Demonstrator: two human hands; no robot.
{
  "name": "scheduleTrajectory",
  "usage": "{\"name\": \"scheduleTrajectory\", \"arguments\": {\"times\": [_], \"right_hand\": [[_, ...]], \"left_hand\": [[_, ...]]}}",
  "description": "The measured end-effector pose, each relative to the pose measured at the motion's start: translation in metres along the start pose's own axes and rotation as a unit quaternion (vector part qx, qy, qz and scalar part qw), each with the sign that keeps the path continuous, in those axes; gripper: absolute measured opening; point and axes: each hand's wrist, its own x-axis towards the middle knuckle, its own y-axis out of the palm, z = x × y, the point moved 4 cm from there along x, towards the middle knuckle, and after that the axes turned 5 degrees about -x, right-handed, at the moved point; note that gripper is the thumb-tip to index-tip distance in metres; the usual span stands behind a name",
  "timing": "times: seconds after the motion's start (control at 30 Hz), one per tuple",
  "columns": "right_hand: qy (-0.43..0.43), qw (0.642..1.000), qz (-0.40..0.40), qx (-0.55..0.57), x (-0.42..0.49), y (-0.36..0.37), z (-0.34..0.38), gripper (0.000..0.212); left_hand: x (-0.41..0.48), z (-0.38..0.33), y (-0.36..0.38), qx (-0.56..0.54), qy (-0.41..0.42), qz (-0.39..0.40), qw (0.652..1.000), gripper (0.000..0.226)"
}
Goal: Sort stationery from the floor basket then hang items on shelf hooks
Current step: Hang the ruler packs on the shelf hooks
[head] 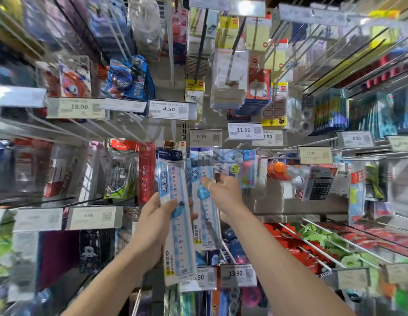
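2 hands point(153, 226), 2 rulers point(178, 215) (both packaged)

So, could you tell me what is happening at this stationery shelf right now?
A person is restocking hanging stationery. The left hand holds a packaged blue ruler upright in front of the display. The right hand grips a second matching ruler pack, raised toward the hooks beneath the 12.90 price tag. Whether that pack is already on a hook cannot be told. A packaged calculator hangs further right.
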Motion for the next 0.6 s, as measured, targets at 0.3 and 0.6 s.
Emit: {"name": "scheduleTrajectory", "arguments": {"times": [0.3, 0.6], "right_hand": [[0.072, 0.995, -0.038, -0.057, 0.016, 0.019, -0.012, 0.049], [-0.035, 0.953, -0.070, -0.292, 0.012, 0.018, 0.000, 0.037]], "left_hand": [[0.006, 0.001, -0.004, -0.023, -0.043, 0.014, 0.999, 0.025], [0.008, 0.004, -0.008, 0.021, -0.041, 0.064, 0.997, 0.026]]}}
